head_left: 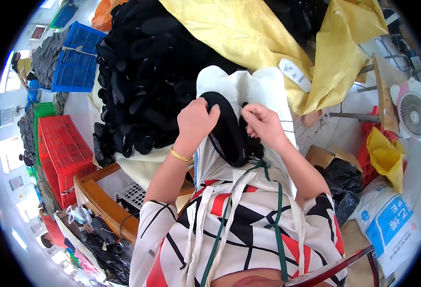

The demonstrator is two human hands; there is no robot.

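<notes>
Gripping the far left edge of a long black fabric shoe-like piece (227,125), the left hand (194,119) has its fingers curled and its thumb bent over the rim. A gold-coloured bracelet (179,156) is around this wrist. The right hand (263,123) is at the other side of the piece, with the thumb and index finger pressed together near its right edge; it is perhaps a small dark bit between them, but the view is too poor to be sure. The piece lies above the lap, over a plain white cloth (220,79), with its opening turned partly upward. Beyond the left hand there is a large heap of similar black fabric shoes (143,62). Next to this heap is spread a yellow woven sheet (229,24), and on it lies a white flat insole (295,75) with dark marks. To the left stand a red plastic crate (64,158) and a blue plastic crate (76,57); on the right is a white round fan (413,107).
</notes>
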